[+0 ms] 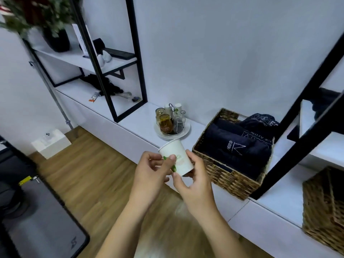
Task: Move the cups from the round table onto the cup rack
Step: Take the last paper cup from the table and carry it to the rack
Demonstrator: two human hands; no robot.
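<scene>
Both hands hold one white paper cup (176,157) with a green print.

The left hand (154,172) pinches its side, the right hand (195,180) grips its lower end; it tilts in the air, just short of the chrome wire cup rack (172,118) on its white plate beyond the fingers.

two hands (154,170), one paper cup (176,157) — two wicker baskets (229,175)
</scene>
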